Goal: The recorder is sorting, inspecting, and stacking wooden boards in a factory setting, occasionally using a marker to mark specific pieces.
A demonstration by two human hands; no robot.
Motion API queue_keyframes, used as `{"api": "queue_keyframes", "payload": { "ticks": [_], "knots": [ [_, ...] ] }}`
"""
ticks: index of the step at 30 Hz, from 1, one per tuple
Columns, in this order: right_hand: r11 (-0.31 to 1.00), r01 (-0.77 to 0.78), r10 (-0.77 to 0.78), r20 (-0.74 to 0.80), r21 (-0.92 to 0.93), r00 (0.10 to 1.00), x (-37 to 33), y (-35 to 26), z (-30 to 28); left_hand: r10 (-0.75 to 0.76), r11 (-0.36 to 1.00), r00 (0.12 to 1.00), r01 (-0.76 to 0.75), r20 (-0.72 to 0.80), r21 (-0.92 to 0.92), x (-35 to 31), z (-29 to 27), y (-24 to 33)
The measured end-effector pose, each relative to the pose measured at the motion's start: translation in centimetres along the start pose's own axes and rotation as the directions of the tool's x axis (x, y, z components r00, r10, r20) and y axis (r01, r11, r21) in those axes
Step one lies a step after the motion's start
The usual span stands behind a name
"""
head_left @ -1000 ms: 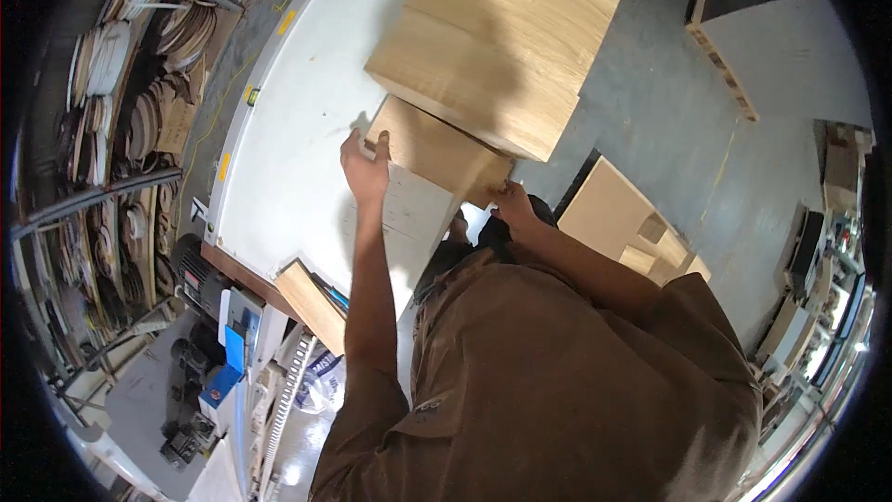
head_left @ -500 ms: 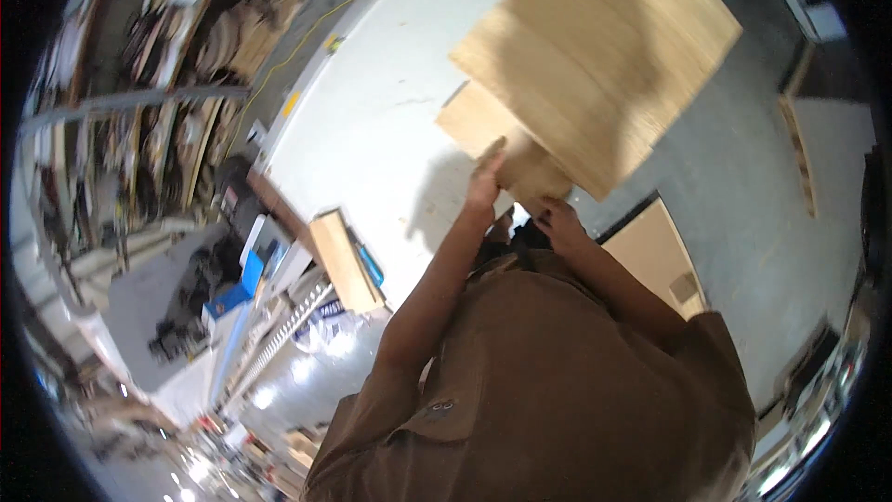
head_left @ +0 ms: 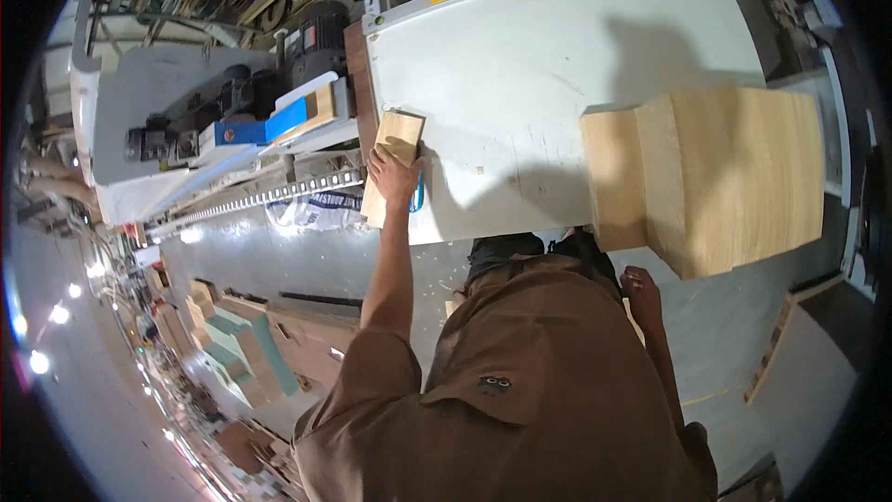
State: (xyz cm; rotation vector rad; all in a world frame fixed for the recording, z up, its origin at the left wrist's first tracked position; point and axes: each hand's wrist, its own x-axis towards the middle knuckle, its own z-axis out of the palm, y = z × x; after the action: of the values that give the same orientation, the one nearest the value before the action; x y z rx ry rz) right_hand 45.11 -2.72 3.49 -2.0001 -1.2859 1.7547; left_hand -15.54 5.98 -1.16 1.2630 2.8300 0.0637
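The head view looks down on a white table [head_left: 557, 65] in a workshop. Near its left edge lies a small wooden board [head_left: 393, 160], pale and rectangular, with light grain and a slightly darker top end. It lies lengthwise along the table's edge, its lower end reaching past the table's near corner. The left hand [head_left: 394, 177] rests on top of this board about the middle, palm down and fingers curled over it, touching the wood. Whether the fingers grip under the board's edge or only press on it cannot be told from here. A thin blue object [head_left: 419, 193] shows just beside the hand on the right, touching the table.

The right hand [head_left: 639, 286] hangs low beside the person's body, well apart from the small board. Its fingers are loosely bent and it holds nothing. It sits just below a big wooden box [head_left: 715, 177], which is made of the same pale wood and stands at the right end of the table, overhanging the near edge. The hand does not touch the box.

Left of the table stands a grey machine [head_left: 186, 130] with a dark motor [head_left: 321, 37] and a blue part [head_left: 269, 125]. A toothed metal rail [head_left: 269, 195] runs just below it, towards the small board. The person wears a brown shirt [head_left: 520, 390].
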Motion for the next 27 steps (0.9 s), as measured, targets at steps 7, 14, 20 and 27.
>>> {"api": "queue_keyframes", "payload": {
  "ticks": [7,14,20,27],
  "knots": [
    [0.866,0.254,-0.250,0.067,-0.431,0.966,-0.3,-10.6,2.1,-0.083,0.993,0.952,0.102,0.295,-0.051,-1.5,-1.6,-5.5],
    [0.739,0.394,-0.311,0.242,-0.546,0.919,1.4,-15.1,4.0,-0.096,0.995,0.961,0.092,0.258,0.030,-3.4,-1.6,-6.8],
    [0.727,0.452,-0.345,0.295,-0.517,0.891,2.7,-16.7,4.9,-0.141,0.984,0.950,0.164,0.278,-0.063,-3.6,-2.1,-6.8],
    [0.712,0.462,-0.343,0.313,-0.529,0.886,2.7,-17.8,5.1,-0.056,0.984,0.963,0.098,0.263,-0.150,-3.8,-2.8,-6.8]
  ]
}}
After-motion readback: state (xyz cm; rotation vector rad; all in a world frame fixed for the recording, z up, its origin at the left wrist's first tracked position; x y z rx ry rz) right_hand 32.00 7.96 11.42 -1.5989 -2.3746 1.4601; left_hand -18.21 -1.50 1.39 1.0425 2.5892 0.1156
